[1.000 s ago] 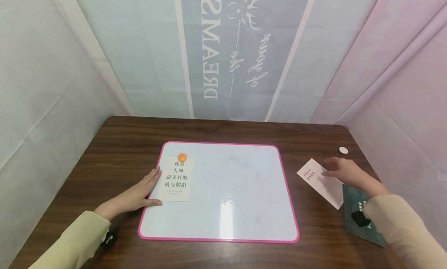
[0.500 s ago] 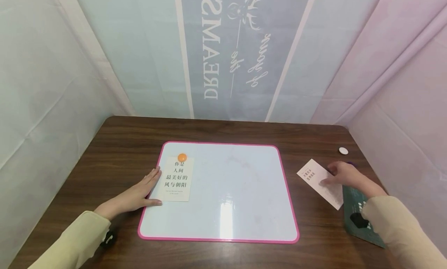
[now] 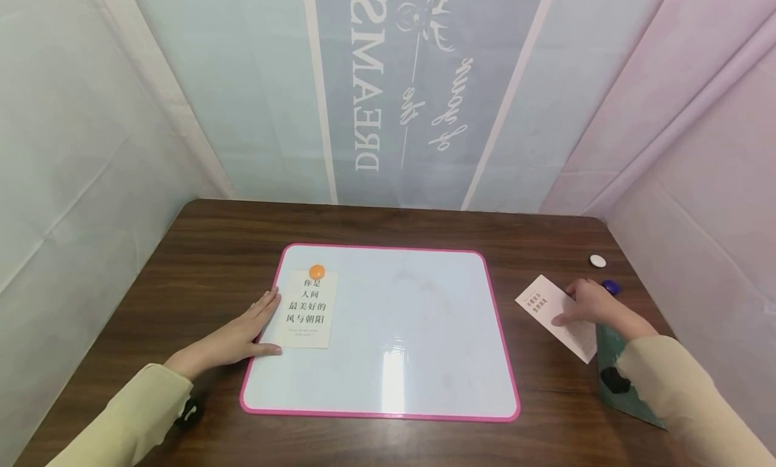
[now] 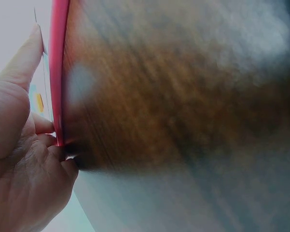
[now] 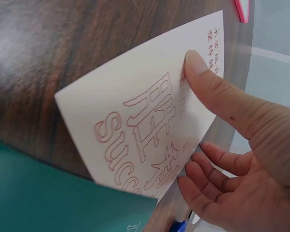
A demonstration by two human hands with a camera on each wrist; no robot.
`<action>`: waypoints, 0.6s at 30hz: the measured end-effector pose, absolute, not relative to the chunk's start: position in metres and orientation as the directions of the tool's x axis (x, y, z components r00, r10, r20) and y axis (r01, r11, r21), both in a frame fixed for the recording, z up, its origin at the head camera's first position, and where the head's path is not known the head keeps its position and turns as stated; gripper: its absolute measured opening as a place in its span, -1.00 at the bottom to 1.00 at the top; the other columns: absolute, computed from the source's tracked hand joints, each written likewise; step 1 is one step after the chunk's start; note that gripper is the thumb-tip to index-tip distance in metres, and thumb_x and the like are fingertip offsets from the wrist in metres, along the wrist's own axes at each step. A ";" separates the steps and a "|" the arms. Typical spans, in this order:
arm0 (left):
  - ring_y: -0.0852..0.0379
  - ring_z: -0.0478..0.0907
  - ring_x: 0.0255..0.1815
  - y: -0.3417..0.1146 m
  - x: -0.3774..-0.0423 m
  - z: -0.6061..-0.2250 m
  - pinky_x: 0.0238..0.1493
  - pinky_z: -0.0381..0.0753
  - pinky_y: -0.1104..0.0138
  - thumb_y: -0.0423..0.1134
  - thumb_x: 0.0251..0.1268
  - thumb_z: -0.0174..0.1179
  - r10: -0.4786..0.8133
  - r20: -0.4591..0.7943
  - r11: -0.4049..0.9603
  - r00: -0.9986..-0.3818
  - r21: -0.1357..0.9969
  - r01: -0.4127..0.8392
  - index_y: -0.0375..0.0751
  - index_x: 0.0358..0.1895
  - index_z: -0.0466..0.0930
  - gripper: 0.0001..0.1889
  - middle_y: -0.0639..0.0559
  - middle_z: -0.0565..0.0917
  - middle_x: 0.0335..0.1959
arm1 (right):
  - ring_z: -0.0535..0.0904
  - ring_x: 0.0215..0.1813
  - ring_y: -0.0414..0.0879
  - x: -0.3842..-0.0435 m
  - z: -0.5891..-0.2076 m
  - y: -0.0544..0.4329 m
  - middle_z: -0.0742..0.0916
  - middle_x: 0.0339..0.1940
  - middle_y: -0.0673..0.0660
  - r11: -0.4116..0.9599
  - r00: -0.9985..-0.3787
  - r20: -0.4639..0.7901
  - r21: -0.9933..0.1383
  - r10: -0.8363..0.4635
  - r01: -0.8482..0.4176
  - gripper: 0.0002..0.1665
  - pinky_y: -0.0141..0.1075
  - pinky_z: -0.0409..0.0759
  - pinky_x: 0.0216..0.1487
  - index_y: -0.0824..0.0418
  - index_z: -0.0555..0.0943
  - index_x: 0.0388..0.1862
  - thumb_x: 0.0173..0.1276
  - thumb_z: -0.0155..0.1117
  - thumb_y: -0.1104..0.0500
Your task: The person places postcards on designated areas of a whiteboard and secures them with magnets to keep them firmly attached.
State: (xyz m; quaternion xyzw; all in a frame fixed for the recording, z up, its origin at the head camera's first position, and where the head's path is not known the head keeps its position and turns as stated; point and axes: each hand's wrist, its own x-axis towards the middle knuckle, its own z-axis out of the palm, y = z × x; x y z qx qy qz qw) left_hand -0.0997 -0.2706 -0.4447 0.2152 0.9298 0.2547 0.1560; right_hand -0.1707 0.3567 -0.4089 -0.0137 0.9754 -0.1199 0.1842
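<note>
My left hand (image 3: pixel 233 339) rests at the left edge of a pink-rimmed whiteboard (image 3: pixel 418 319). Its thumb lies on the board, beside the lower end of a cream card (image 3: pixel 309 329) with Chinese lettering. An orange round magnet (image 3: pixel 317 271) sits at that card's top. On the right, my right hand (image 3: pixel 597 308) is at a pale printed card (image 3: pixel 539 305) lying slanted on the table. In the right wrist view the thumb touches this card's (image 5: pixel 135 111) face, and the curled fingers (image 5: pixel 202 188) meet its far edge.
A dark green card (image 3: pixel 630 406) lies partly under my right forearm, its edge overlapping the pale card. Behind the right hand are a blue round magnet (image 3: pixel 611 288) and a white one (image 3: pixel 597 261). Fabric hangings enclose the brown wooden table (image 3: pixel 394 224).
My right hand has shifted slightly left and toward me, its thumb farther down the pale card, uncovering the blue magnet behind it. The left hand stays on the board.
</note>
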 end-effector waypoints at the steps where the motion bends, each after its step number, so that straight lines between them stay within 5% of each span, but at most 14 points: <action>1: -0.24 -0.20 0.42 -0.271 -0.100 -0.445 0.29 -0.04 -0.12 0.14 -0.02 0.27 0.480 -0.180 0.778 -0.859 0.541 0.321 -0.44 0.39 -0.13 0.07 -0.28 -0.17 0.44 | 0.45 -0.31 0.14 -0.171 -0.409 0.357 0.51 -0.30 0.45 0.971 -0.931 -0.359 -0.237 -0.069 0.020 0.14 -0.11 0.50 -0.34 0.69 0.32 -0.10 -0.33 0.55 -0.21; 18: -0.24 -0.21 0.42 -0.271 -0.101 -0.447 0.31 -0.07 -0.11 0.14 -0.01 0.26 0.481 -0.194 0.778 -0.855 0.544 0.314 -0.43 0.39 -0.14 0.07 -0.27 -0.19 0.45 | 0.50 -0.35 0.12 -0.178 -0.408 0.361 0.57 -0.35 0.44 0.974 -0.924 -0.362 -0.224 -0.120 -0.038 0.06 -0.10 0.53 -0.37 0.68 0.36 -0.14 -0.28 0.54 -0.18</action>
